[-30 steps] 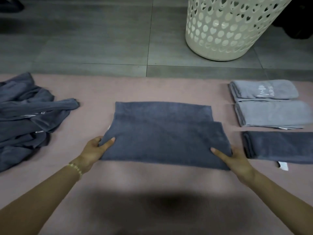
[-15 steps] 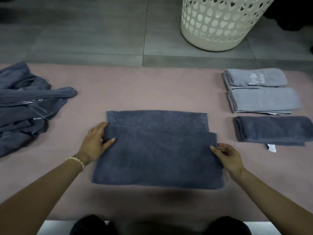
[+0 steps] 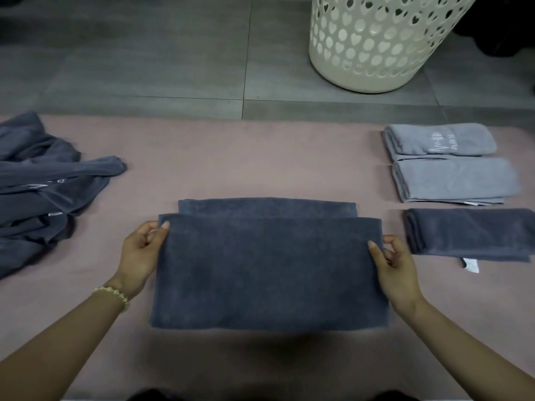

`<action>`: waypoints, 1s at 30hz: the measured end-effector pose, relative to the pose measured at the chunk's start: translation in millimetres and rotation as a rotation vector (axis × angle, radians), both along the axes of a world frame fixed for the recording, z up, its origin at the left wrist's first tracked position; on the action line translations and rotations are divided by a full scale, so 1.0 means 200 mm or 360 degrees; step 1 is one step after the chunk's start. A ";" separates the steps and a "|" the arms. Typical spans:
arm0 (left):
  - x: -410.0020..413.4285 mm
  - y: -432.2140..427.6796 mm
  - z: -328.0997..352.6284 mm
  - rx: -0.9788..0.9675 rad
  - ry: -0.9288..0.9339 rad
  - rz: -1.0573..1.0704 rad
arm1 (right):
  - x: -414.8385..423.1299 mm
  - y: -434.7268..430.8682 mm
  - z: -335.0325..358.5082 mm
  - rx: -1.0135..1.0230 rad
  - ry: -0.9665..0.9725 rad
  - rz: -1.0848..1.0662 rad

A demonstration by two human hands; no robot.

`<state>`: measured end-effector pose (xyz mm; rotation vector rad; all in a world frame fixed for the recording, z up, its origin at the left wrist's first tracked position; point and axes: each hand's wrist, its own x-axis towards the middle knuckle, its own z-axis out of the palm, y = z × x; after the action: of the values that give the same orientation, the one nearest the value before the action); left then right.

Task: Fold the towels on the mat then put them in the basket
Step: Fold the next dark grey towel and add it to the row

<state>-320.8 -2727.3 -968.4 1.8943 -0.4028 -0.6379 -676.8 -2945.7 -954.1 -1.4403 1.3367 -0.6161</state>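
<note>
Left hand [image 3: 142,253] and right hand [image 3: 396,264] pinch side edges of half-folded dark grey terry towel [image 3: 266,270] on pink mat [image 3: 231,163]; white heart-perforated basket [image 3: 376,47] at one o'clock.

A mat [image 3: 260,157] lies on the floor [image 3: 144,53]. At the mat's middle lies a half-folded towel [image 3: 269,273], and the far edge of its lower layer shows behind the upper one. The left hand [image 3: 142,256] holds the upper layer's left edge, the right hand [image 3: 396,264] its right edge. A heap of towels [image 3: 37,192] lies at the mat's left end. At the right end three folded towels lie in a row: the far towel [image 3: 440,140] touches the middle towel [image 3: 454,179], and the near towel [image 3: 472,234] lies just apart, beside the right hand. A basket [image 3: 373,44] stands on the floor behind the mat, toward the right.
</note>
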 end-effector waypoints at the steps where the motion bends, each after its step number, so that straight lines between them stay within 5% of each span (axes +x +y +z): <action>1: 0.02 -0.03 0.00 -0.0031 0.0027 0.0058 | 0.03 -0.03 0.01 -0.0034 0.0004 -0.0005; 11: 0.18 -0.24 -0.12 0.0448 0.0121 0.0114 | 0.22 -0.31 -0.17 0.0197 0.0404 -0.0102; 18: -0.05 0.08 -0.02 0.0658 -0.0138 -0.0324 | 0.00 -0.02 -0.10 0.0238 0.0732 0.0232; 30: -0.24 0.22 -0.15 0.0582 -0.0364 -0.0030 | -0.09 0.15 -0.13 -0.0054 0.0614 0.0148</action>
<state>-369.3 -2684.1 -997.5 2.3266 -0.4744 -0.5343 -694.1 -2915.8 -980.7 -1.6978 1.5486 -0.3091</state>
